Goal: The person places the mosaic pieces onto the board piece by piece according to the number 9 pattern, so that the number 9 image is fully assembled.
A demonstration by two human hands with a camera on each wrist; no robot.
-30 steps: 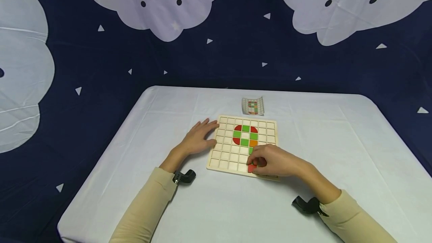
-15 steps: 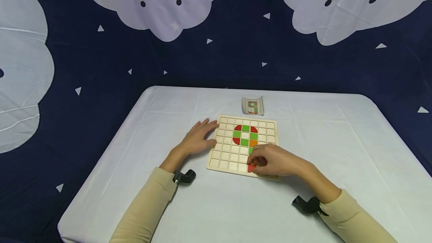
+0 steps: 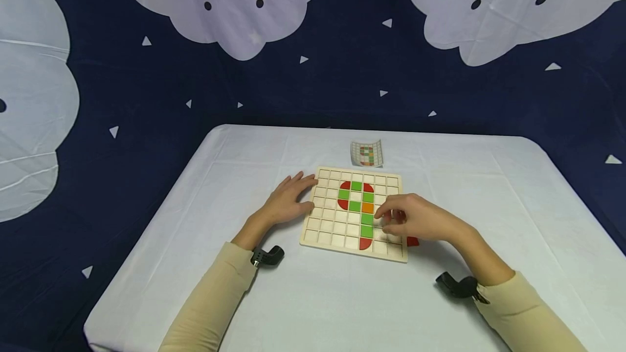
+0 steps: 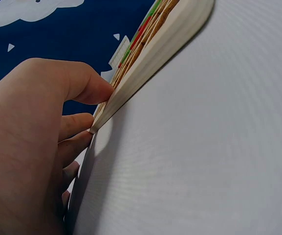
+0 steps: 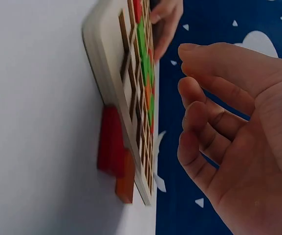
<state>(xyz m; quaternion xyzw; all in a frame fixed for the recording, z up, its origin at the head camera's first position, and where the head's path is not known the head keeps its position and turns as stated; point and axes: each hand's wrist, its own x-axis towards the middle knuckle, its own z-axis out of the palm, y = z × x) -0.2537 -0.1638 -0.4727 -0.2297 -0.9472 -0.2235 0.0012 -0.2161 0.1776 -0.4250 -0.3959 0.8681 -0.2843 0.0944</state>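
A square wooden grid board (image 3: 325, 227) lies on the white table. Red rounded pieces, green pieces (image 3: 367, 231) and an orange piece (image 3: 367, 208) fill some of its cells. The lowest is a red rounded piece (image 3: 365, 244). My left hand (image 3: 286, 200) touches the board's left edge with thumb and fingertips, its fingers spread. Above the board's right side hovers my right hand (image 3: 415, 216), fingers loosely bent, nothing between them. In the right wrist view, a red block (image 5: 111, 142) and an orange block (image 5: 125, 178) lie beside the board; the head view shows only part of the red one.
Behind the board lies a small curled card (image 3: 367, 154) printed with a coloured grid pattern. The white-covered table (image 3: 293, 297) ends at a dark blue backdrop (image 3: 293, 91) with clouds and triangles.
My right hand has lifted off the red rounded piece and moved up and to the right. That piece, the green ones above it and a red block beside the board show now. The left hand stayed still.
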